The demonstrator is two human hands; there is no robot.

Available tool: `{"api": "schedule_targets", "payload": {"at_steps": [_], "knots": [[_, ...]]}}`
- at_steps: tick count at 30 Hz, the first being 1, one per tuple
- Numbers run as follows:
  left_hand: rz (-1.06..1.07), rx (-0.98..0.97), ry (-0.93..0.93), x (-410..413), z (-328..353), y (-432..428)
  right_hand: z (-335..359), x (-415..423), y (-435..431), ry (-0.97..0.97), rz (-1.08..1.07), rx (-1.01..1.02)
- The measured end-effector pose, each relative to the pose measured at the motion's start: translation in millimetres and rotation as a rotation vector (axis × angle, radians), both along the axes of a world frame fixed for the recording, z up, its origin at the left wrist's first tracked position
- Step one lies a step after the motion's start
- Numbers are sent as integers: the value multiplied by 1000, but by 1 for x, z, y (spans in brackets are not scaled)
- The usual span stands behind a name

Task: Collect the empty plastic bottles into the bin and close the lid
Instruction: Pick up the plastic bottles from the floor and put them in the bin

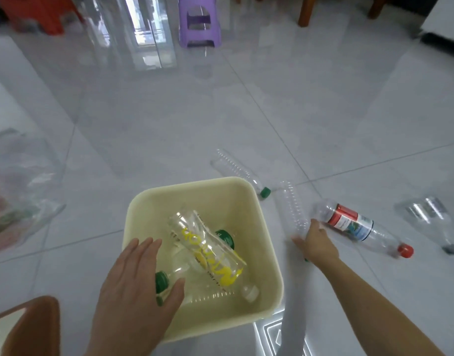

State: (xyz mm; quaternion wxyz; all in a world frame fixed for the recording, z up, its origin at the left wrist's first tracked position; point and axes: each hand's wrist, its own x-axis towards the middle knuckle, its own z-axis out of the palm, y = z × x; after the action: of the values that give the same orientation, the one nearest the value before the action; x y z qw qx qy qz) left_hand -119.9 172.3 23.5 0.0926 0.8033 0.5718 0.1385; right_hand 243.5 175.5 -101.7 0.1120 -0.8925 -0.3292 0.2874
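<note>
The left hand point(137, 286) hovers spread and flat over the near-left rim of the cream bin point(268, 253), holding nothing (a yellow-printed bottle point(210, 253) and green-capped ones lie inside). Right of the bin, on the tiled floor point(169, 124), the right hand point(317, 242) closes on a ribbed clear bottle point(292, 206), beside a red-capped bottle point(362, 227).

Plastic on polished tile
Clear, ribbed plastic bottles point(291, 206) lie by a matt cream plastic bin point(268, 242) on the glossy grey floor tiles point(169, 129).
</note>
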Motion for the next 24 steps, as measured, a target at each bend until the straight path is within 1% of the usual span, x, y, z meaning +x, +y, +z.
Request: {"api": "schedule_targets", "payload": {"at_steps": [3,4,6,8,9,10,11,13,14,15,16,17,18,19,20,21,22,23,24], "knots": [[-36,31,17,-2,-2,-5,-10,-7,3,3,-21,-5],[-45,38,25,-3,-3,-7,-11,-9,0,30,-61,-9],[-40,39,34,-4,-3,-8,-4,-12,-7,153,-179,37],[-27,19,37,-4,-2,-4,18,-11,-14,329,-312,217],[-22,-1,34,-3,-1,-2,35,-11,-18,393,-345,346],[-18,-20,37,-2,1,0,56,-13,-21,426,-331,481],[-18,-37,47,-1,3,1,82,-18,-24,435,-276,589],[-37,-41,46,3,8,1,140,-38,-29,477,-70,769],[-34,-49,-5,5,13,1,167,-52,-30,517,57,819],[-9,-91,-134,7,22,4,191,-69,-31,568,198,836],[26,-172,-349,7,37,7,208,-85,-32,572,340,813],[35,-246,-596,6,54,13,218,-102,-31,525,473,754],[8,-257,-812,5,70,19,222,-120,-27,452,593,674],[-32,-223,-968,3,86,25,219,-138,-20,411,679,610],[-74,-189,-1066,1,99,31,214,-156,-13,424,737,566],[-101,-158,-1113,-2,108,37,207,-173,-3,481,756,534],[-98,-131,-1104,-4,113,43,197,-187,6,542,753,507],[-76,-108,-1056,-5,116,48,187,-198,14,579,748,480],[-44,-93,-973,-8,114,51,177,-206,21,560,765,431]]}}
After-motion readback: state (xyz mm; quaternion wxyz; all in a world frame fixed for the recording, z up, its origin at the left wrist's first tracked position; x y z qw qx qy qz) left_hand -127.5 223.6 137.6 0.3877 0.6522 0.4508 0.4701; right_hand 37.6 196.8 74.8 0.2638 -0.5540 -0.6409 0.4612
